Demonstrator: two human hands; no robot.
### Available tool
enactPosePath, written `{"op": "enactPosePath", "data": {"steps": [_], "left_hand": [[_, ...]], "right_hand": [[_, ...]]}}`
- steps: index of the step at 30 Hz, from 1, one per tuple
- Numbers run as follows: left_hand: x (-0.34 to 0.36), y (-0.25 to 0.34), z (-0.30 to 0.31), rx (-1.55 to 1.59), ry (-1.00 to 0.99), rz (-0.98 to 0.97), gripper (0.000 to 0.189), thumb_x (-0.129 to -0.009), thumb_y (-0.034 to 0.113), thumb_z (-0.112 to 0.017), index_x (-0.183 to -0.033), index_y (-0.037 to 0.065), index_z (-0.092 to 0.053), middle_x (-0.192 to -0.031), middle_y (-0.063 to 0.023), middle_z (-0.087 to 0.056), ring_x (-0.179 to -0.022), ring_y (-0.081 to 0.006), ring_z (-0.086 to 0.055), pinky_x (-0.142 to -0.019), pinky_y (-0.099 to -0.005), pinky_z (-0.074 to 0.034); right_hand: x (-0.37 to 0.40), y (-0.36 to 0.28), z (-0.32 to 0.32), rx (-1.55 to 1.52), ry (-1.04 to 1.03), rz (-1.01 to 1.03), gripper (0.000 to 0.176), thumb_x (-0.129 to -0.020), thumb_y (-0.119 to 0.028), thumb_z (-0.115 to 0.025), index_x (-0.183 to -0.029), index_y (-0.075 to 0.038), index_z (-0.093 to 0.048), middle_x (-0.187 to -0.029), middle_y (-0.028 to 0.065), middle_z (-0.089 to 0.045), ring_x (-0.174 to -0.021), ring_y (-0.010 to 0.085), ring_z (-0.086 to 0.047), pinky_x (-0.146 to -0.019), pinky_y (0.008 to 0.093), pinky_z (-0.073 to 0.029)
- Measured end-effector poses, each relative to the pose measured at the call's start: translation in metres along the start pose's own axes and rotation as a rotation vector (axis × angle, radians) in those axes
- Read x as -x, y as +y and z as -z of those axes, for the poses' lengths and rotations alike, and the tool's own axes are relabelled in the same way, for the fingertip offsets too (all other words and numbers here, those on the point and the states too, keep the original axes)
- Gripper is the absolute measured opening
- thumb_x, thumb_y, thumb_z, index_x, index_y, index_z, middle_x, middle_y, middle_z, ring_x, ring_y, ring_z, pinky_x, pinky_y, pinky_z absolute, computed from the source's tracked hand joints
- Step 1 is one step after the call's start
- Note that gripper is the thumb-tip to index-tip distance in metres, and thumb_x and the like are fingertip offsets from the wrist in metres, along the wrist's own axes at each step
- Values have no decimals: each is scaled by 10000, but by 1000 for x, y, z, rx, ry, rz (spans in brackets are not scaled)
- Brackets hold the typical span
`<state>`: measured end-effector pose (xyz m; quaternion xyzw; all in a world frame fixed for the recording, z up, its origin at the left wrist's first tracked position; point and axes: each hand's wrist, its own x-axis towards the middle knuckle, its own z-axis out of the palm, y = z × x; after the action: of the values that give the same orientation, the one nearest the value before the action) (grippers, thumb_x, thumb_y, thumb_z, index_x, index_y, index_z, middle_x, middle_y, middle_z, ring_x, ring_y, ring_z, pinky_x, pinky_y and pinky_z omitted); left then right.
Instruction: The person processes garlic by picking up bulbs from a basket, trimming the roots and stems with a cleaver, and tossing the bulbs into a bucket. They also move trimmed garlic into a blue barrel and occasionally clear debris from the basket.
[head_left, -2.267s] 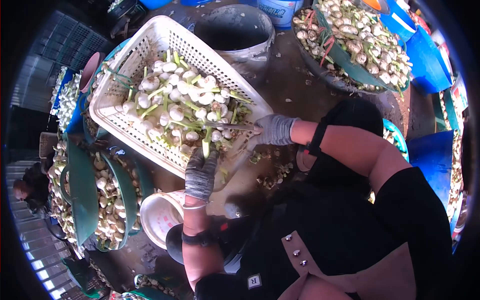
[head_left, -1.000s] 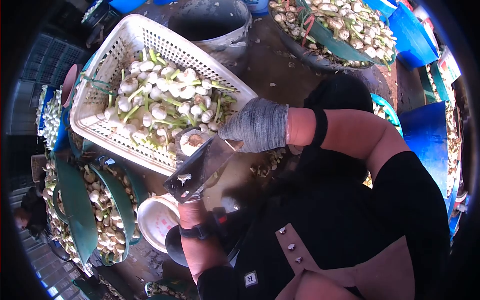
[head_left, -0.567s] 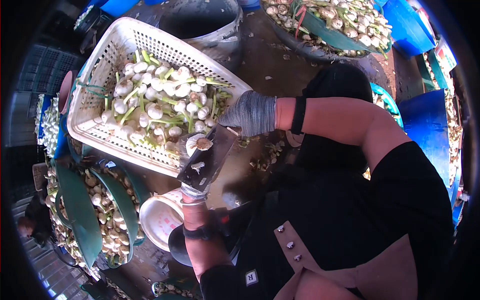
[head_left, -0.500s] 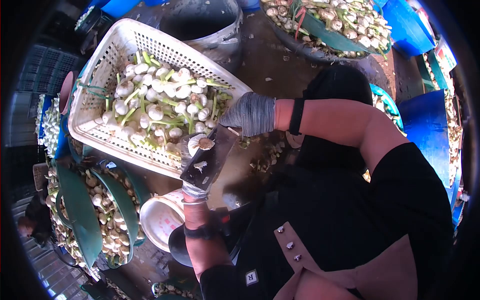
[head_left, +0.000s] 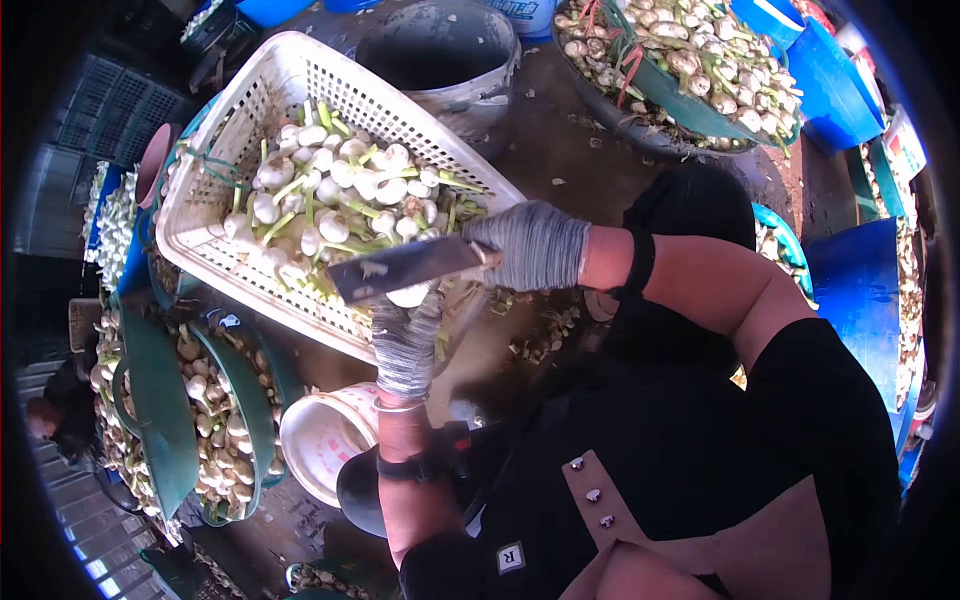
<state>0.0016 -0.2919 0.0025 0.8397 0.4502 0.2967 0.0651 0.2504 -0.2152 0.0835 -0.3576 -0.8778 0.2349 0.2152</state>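
Note:
My right hand (head_left: 532, 245), in a grey glove, is closed round the handle of a broad-bladed knife (head_left: 405, 268). The dark blade points left, over the near side of a white slotted basket (head_left: 215, 250) of garlic. Just below the blade, my left hand (head_left: 408, 335), gloved too, grips a garlic bulb (head_left: 410, 294). The blade hides the bulb's upper part, and the fingers are partly covered. Trimmed garlic bulbs (head_left: 330, 225) with short green stems are heaped in the basket.
A dark bucket (head_left: 500, 85) stands behind the basket. Garlic fills a tub (head_left: 740, 130) at back right and green tubs (head_left: 165, 430) at left. A white bucket (head_left: 300, 440) lies tipped near my left arm. Blue containers (head_left: 850, 290) stand at right.
The knife has swung from pointing toward me to lying across, over the bulb. My left hand has turned, and the bulb's root end that showed before is now covered.

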Motion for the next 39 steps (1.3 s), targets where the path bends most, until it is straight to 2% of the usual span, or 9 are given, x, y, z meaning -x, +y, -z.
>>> {"op": "enactPosePath", "data": {"steps": [2,6,16,19,24,26,31,37,39], "left_hand": [[-20,27,11,-282,-39,174,408,-897,198,-610,-1269,70,-501,-1189,-141,-553,-1128,-298,-505,-1020,-423,-354],[-38,41,9,790,310,661,467,-839,183,-688,-1233,33,-489,-1125,-138,-564,-1093,-270,-516,-982,-399,-383],[-60,55,19,5,211,560,529,-769,102,-746,-1186,8,-435,-1100,-116,-539,-1030,-200,-538,-903,-327,-442],[-48,37,1,644,438,447,525,-756,120,-754,-1163,-2,-447,-1126,-143,-515,-1032,-245,-533,-921,-349,-430],[-62,49,22,196,407,619,562,-708,152,-789,-1134,-18,-464,-1061,-137,-533,-985,-276,-539,-907,-371,-436],[-60,54,15,197,421,638,570,-700,159,-795,-1129,-21,-466,-1044,-133,-538,-979,-278,-541,-904,-375,-437],[-88,97,18,242,170,182,665,-756,314,-745,-1229,-34,-434,-1136,-190,-502,-1090,-356,-481,-957,-464,-366],[-83,44,0,637,257,608,462,-909,203,-572,-1277,-43,-440,-1205,-186,-519,-1119,-254,-494,-961,-377,-396],[-94,21,-7,662,125,924,367,-920,145,-534,-1246,-18,-492,-1136,-153,-571,-1047,-210,-539,-909,-336,-437]], "right_hand": [[2,-6,-2,-15,61,166,227,-776,-288,-636,-897,-102,-586,-721,147,-624,-703,366,-626,-648,440,-504],[1,-25,3,1,112,185,207,-769,-280,-617,-893,-116,-592,-711,148,-623,-683,362,-627,-629,444,-508],[-2,-30,10,13,-215,-97,162,-791,-252,-583,-867,-109,-593,-702,144,-626,-658,356,-627,-607,446,-503],[4,-3,-12,26,-210,-242,163,-804,-248,-571,-879,-106,-600,-712,151,-632,-657,355,-628,-606,443,-504],[10,45,-27,96,-219,-416,207,-856,-300,-572,-863,-94,-597,-673,127,-629,-624,305,-639,-602,423,-502],[14,31,-37,-412,53,-328,310,-887,-397,-581,-869,-88,-599,-640,73,-611,-528,206,-604,-523,358,-480],[-12,-41,61,-1322,-422,-1199,384,-824,-516,-652,-894,-140,-622,-589,-34,-521,-400,58,-439,-363,219,-329],[-30,34,86,-1281,74,-740,499,-787,-685,-570,-857,-192,-599,-495,-77,-359,-375,37,-305,-355,206,-162],[-84,59,117,-1103,441,-1043,454,-845,-603,-567,-945,-161,-602,-592,-35,-506,-404,15,-333,-351,170,-223]]}}
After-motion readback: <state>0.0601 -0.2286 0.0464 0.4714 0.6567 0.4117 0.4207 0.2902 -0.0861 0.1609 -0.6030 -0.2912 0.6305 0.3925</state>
